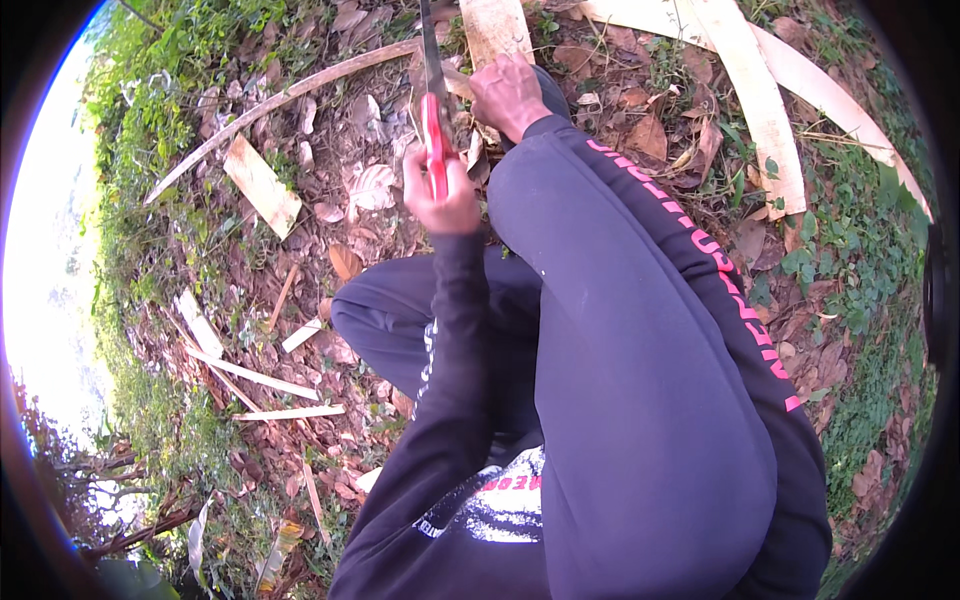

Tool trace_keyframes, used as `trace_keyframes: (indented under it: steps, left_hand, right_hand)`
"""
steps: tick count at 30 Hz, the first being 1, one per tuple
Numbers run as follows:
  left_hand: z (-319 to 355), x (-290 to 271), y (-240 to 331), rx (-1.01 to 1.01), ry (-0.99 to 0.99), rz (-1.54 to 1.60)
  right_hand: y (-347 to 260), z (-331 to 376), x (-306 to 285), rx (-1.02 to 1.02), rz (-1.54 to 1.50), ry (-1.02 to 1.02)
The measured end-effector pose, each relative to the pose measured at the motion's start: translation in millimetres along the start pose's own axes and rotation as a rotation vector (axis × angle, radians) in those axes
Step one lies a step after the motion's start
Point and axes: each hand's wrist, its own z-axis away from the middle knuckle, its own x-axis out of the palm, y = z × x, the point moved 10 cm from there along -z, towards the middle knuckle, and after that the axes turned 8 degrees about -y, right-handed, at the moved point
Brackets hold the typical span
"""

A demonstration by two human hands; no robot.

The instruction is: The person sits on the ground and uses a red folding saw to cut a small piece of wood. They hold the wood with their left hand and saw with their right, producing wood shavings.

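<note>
Ground (330, 250) is the biggest thing here: bare dirt under a mat of dry brown leaves, w/ green weeds and creepers along the left and right edges; outdoors, no room, bright blown-out sky at far left. Person crouches over it, dark sleeves w/ pink lettering, dark trousers, one knee (350, 310) bent low. Long pale wood strips (765, 110) lie curved across the upper right, a thin bent pole (280, 100) runs diagonally upper left, and shorter pale offcuts (262, 185) and splinters are scattered left of the knee (looks like split waste from chopping, judging by the fresh pale faces). Upright pale plank (492, 28) stands at top centre, right beside the blade. Right hand (508, 95) rests on the plank's lower end, fingers curled down over it, probably to steady it so it doesn't tip. Left hand (438, 195) has fingers wrapped tight round the red handle of a machete (432, 110), gripping it fully; the dark blade points up and away, running along the plank's left edge, close enough that I can't tell whether it touches. Holding the knife near vertical, in line w/ the grain, would suit splitting or shaving the wood lengthwise.
</note>
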Motion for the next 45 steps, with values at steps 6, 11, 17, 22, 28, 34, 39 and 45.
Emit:
trace_keyframes:
  steps: [6, 11, 17, 22, 28, 34, 39, 45]
  left_hand:
    - [113.4, -39.0, 2.5, -0.133, -0.025, 0.1]
    - [33.3, -11.4, -6.9, -0.206, -0.075, -0.069]
    - [61.9, -27.7, 2.6, -0.188, -0.015, 0.023]
    - [83.6, -39.7, 16.3, -0.2, -0.055, 0.049]
    - [15.3, -4.3, -4.6, -0.122, -0.04, 0.043]
    - [81.5, -52.7, 21.3, -0.103, -0.035, 0.024]
    - [-11.8, -9.7, -10.5, -0.05, 0.034, 0.013]
    - [127.9, -61.4, 10.2, -0.136, -0.079, 0.087]
  right_hand:
    - [17.4, -5.3, 9.0, 0.016, 0.004, -0.016]
    - [-5.1, -2.5, 7.0, -0.013, 0.024, -0.056]
    - [4.9, -2.3, -0.7, -0.009, 0.097, -0.01]
    - [6.9, 0.9, -1.2, -0.067, 0.145, 0.135]
    - [-1.0, -0.6, -8.7, -0.055, 0.149, 0.034]
    - [-4.9, 5.3, -1.6, -0.082, 0.186, 0.071]
    - [-17.3, 3.8, -0.2, -0.116, 0.18, 0.033]
    - [-7.4, 8.5, -10.2, -0.116, 0.162, 0.125]
